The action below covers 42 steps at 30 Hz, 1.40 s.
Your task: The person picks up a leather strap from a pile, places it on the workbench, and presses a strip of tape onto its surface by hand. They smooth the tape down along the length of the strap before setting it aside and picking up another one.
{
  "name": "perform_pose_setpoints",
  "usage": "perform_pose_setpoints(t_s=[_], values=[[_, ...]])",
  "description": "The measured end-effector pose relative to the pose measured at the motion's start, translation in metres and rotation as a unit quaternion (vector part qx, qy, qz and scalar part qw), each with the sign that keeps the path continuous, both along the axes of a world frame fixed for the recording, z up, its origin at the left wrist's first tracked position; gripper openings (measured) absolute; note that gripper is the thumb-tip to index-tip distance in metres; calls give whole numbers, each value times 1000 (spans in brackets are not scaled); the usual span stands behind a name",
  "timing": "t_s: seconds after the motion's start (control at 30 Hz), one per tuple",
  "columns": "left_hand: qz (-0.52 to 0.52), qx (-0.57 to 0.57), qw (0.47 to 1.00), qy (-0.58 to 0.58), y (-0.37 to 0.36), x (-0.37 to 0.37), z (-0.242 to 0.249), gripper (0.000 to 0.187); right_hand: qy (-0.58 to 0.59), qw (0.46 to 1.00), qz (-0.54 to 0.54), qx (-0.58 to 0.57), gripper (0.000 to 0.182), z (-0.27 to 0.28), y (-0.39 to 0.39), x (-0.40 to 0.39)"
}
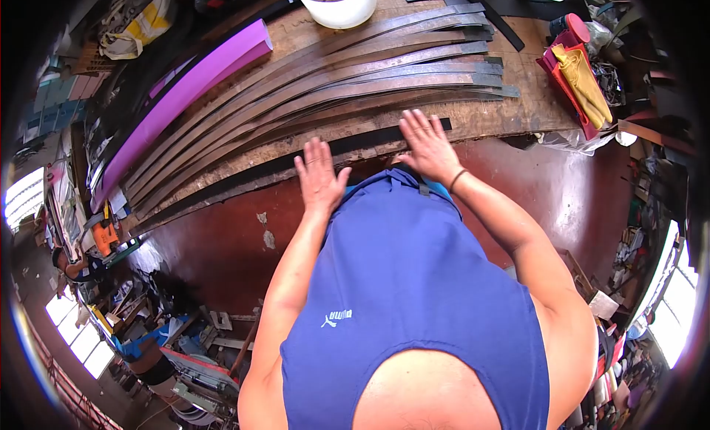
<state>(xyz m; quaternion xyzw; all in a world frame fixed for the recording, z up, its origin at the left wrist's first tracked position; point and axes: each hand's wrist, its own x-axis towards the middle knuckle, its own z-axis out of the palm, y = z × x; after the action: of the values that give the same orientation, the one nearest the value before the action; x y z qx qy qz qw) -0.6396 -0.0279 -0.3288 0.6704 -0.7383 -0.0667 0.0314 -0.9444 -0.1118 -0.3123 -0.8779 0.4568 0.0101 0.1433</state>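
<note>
A long, narrow black strip [361, 140] lies along the near edge of the wooden workbench [536, 104]. My left hand [320, 175] rests on it palm down, fingers straight and thumb out to the side. Close to the strip's right end, my right hand [429, 150] is also laid flat across it, fingers stretched out. Neither hand grips anything. Just beyond my fingertips, several long brownish-grey strips [355, 78] are spread lengthwise over the bench, partly overlapping, their right ends uneven.
Behind the strips lie a purple roll [188, 101] and a white tub [340, 7]. Yellow and red material [580, 86] sits at the bench's right end. Another person [70, 267] is far off at left. Cluttered shelves and goods line both sides.
</note>
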Motion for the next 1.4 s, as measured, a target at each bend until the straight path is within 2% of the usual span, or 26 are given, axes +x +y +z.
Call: perform_pose_setpoints(t_s=[0.03,0.2,0.3,0.37,0.4,0.43,0.5,0.57,0.6,0.83,0.93,0.97,1.03,1.1,1.13,1.23,1.27,1.37,1.4], values=[[17,-13,1000,-14,7,21,0,95,40,999,-23,13,93,9,-3,-13],[86,-21,996,-18,31,111,4,91,51,988,-119,-82,106,-1,-3,-61],[55,-31,998,7,31,130,8,90,-23,981,-131,-140,110,-6,7,-40],[16,-34,999,32,25,126,14,90,-62,986,-87,-128,113,4,17,15],[-9,-43,998,48,20,121,15,90,-52,992,-82,-77,111,20,26,54],[-29,-43,997,59,16,117,16,90,-96,993,-67,-24,108,27,32,91],[-63,-42,994,80,12,112,15,91,-101,994,-17,23,103,31,43,158],[-74,4,996,53,12,115,10,96,-99,995,15,5,89,16,53,194],[-81,28,995,42,13,117,14,97,-89,996,11,-5,88,12,54,194],[-97,59,993,20,11,119,24,101,18,990,-112,-80,89,-13,56,114],[-94,40,994,30,12,118,22,100,26,960,-255,-112,89,-27,50,63],[-93,29,995,37,12,118,20,100,31,931,-341,-124,84,-29,50,46],[-82,16,994,77,12,117,16,97,-66,885,-428,-171,77,-28,39,10],[-67,16,993,99,12,115,15,94,-81,873,-454,-158,71,-6,28,-2],[-49,10,992,119,10,110,20,86,-70,872,-449,-181,68,0,20,-2],[-76,12,989,127,-6,88,37,76,-83,870,-484,-39,71,22,-1,0],[-94,-3,984,152,-16,76,42,69,-76,871,-481,-68,65,15,-3,-1],[-144,-18,970,193,-50,25,50,64,-159,868,-469,-33,50,0,-11,-23],[-159,-27,966,200,-62,4,53,64,-215,859,-465,-14,33,6,-13,-26]])
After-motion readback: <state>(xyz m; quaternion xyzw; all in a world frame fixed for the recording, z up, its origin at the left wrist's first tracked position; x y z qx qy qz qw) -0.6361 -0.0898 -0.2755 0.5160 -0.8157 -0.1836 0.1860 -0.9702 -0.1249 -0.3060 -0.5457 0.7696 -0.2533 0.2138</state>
